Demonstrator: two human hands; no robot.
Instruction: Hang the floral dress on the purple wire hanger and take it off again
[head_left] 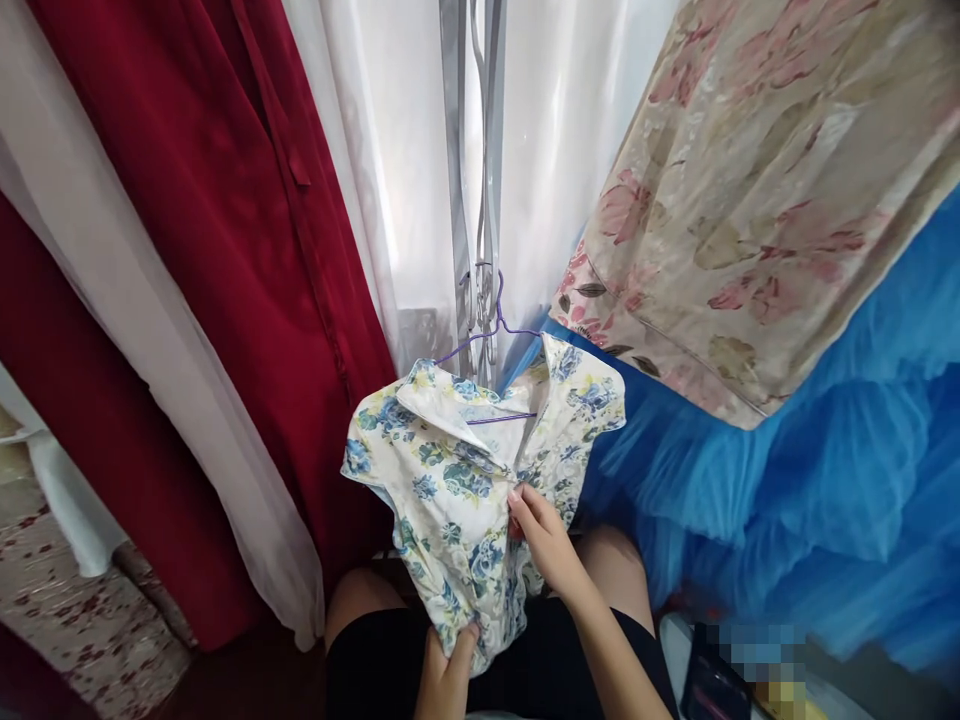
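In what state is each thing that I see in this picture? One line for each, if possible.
floral shirt: on a hanger, neckline open
purple hanger: inside the shirt, hook upward
left hand: closed on the shirt's lower part
right hand: pinching the shirt's front, below the neckline
red fabric: hanging, folded lengthwise
pink-flowered cloth: hanging, partly covering blue tulle
blue tulle: gathered, ruffled

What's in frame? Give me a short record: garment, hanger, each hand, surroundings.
garment: short-sleeved floral blouse, white with blue flowers
hanger: purple hanger, inside the blouse; what bears its hook is unclear
left grip: left hand pinching the blouse near the bottom hem
right grip: right hand holding the front, below the neckline
left side: red fabric
right side: blue ruffled fabric, pink-flowered cloth
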